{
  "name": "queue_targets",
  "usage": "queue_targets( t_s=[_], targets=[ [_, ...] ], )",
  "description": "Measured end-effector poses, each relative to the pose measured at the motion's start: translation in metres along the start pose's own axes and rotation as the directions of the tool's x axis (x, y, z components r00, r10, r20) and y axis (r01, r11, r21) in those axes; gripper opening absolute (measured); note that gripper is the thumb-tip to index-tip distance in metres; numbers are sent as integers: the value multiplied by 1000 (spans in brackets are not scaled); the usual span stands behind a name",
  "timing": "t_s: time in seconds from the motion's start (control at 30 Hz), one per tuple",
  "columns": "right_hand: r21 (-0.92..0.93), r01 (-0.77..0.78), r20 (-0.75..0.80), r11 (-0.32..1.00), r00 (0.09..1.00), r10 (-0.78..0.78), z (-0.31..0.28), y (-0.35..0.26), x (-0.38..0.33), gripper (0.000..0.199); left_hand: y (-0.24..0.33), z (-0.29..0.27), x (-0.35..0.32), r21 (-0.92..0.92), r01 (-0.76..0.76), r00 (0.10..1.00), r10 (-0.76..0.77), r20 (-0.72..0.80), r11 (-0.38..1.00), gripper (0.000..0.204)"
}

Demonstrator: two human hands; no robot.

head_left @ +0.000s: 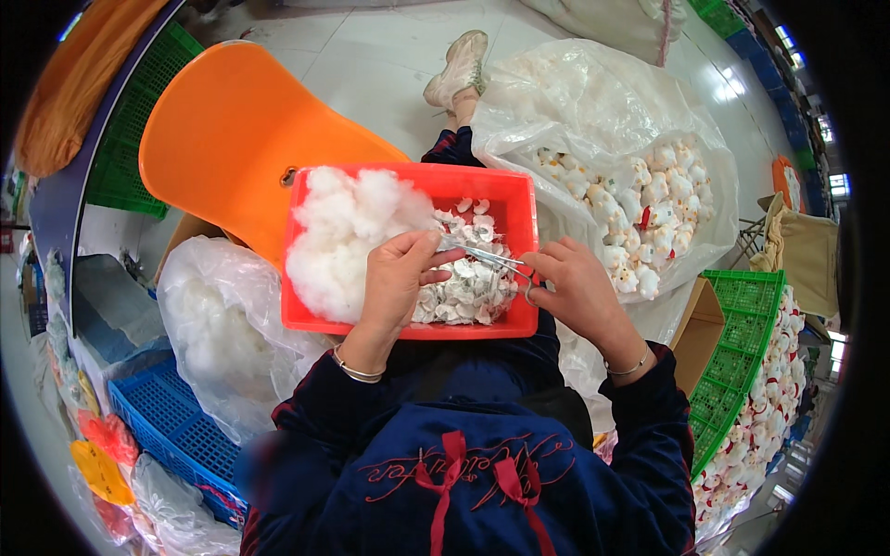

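Observation:
A red plastic bin (408, 331) rests over my lap. White fluffy stuffing (345, 236) fills its left side, and many small white fabric pieces (464, 298) lie in its right side. Above the pieces, my right hand (577, 285) has its fingers at the loops of slim metal forceps (491, 257) with scissor-like handles. The forceps point left toward my left hand (400, 275). Its thumb and fingers are pinched together at the tips of the tool; what they grip there is too small and covered to make out.
Right of the bin stands a large clear plastic bag (593, 102) of small white stuffed toys (649, 199). An orange chair (241, 130) stands at the far left. Nearby are a bag of stuffing (218, 334), a blue crate (176, 417) and a green crate (742, 343) with more toys beside it.

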State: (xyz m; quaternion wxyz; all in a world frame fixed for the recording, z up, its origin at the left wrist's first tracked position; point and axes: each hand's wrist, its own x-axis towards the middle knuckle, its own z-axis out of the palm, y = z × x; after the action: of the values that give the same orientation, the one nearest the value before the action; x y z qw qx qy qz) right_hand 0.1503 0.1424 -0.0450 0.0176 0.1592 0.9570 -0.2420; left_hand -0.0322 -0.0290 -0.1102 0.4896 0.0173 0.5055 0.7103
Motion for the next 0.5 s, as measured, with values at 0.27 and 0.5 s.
queue_targets(
  t_s=[0.27,0.5],
  targets=[
    [-8,-17,-28,1000,999,17,1,-8,3,52,-2,4,-1,61,-1,999,-2,42,998,19],
    [-1,16,26,1000,1000,-16,-2,-7,0,49,2,0,-3,138,-41,998,33,54,990,17]
  ],
)
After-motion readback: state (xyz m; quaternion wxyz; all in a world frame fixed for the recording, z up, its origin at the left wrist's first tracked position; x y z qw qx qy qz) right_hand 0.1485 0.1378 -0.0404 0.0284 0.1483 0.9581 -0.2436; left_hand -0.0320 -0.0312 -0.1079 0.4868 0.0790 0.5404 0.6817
